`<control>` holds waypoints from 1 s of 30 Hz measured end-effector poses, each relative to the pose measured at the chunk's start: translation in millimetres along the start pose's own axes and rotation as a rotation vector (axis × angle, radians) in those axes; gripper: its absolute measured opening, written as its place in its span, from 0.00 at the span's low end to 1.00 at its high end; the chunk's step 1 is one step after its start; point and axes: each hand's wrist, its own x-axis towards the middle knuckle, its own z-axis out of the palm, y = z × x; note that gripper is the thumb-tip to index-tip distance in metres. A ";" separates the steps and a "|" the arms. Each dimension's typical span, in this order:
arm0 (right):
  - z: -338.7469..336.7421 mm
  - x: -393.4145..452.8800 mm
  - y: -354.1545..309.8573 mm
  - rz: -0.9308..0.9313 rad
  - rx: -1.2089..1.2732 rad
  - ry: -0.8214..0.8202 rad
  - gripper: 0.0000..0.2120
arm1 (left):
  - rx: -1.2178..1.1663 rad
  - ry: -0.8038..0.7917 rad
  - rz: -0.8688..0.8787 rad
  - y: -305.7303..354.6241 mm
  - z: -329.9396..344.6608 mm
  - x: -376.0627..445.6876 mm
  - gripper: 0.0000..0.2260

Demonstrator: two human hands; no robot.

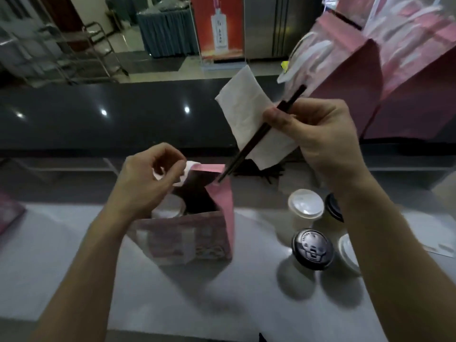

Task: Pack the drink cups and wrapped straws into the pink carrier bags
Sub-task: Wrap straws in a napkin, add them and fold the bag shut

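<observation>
My left hand [148, 178] pinches the white handle [183, 172] to keep the centre pink carrier bag [222, 213] open while my right hand [318, 134] grips dark straws [256, 137] and a napkin [246, 112], tips at its mouth.

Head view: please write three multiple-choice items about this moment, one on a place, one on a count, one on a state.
1. Where do the lower tips of the dark straws point?
A. into the open pink bag's mouth
B. at a cup lid
C. at the floor

2. How many loose lidded cups stand right of the bag?
A. one
B. two
C. four

3. What is the left hand doing?
A. lying flat on the counter
B. gripping the bag's white handle
C. lifting a cup

Answers: 1 A, the tips hang at the rim of the pink bag. 2 C, two white lids and two black lids show. 3 B, its fingers curl round the white handle.
</observation>
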 end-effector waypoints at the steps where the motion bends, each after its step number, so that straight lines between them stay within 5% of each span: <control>1: 19.6 5.8 0.4 -0.022 0.017 -0.016 0.03 | 0.078 -0.041 -0.022 -19.0 -18.0 -3.8 0.06; 5: 94.0 18.3 21.8 -0.087 -0.024 -0.052 0.04 | 0.428 -0.225 -0.171 -76.0 -53.9 -16.0 0.11; 9: 139.2 3.9 57.5 0.071 -0.139 -0.167 0.06 | 0.472 -0.418 -0.069 -102.6 -59.2 -28.3 0.48; 12: 152.1 -6.2 77.4 0.305 -0.496 -0.386 0.07 | 0.475 -0.515 -0.031 -115.2 -58.7 -33.9 0.61; 16: 179.5 -11.8 95.5 0.364 -0.953 -0.619 0.08 | 0.435 -0.505 0.008 -126.6 -52.5 -38.8 0.66; 21: 208.8 -15.9 111.7 0.439 -1.188 -0.902 0.20 | 0.225 -0.463 0.035 -136.3 -49.8 -42.0 0.60; 24: 192.4 -14.0 102.2 0.459 -1.028 -0.728 0.27 | 0.057 -0.406 -0.005 -141.1 -53.7 -41.5 0.51; 26: 172.3 -23.4 92.1 0.409 -0.836 -0.487 0.23 | -0.060 -0.354 0.008 -147.8 -58.7 -44.0 0.47; 28: 147.9 -44.6 87.0 0.270 -0.622 -0.194 0.17 | -0.177 -0.307 0.042 -160.4 -62.6 -48.6 0.48; 30: 122.7 -69.3 87.5 0.214 -0.488 -0.007 0.21 | -0.266 -0.308 0.007 -176.4 -63.5 -53.0 0.51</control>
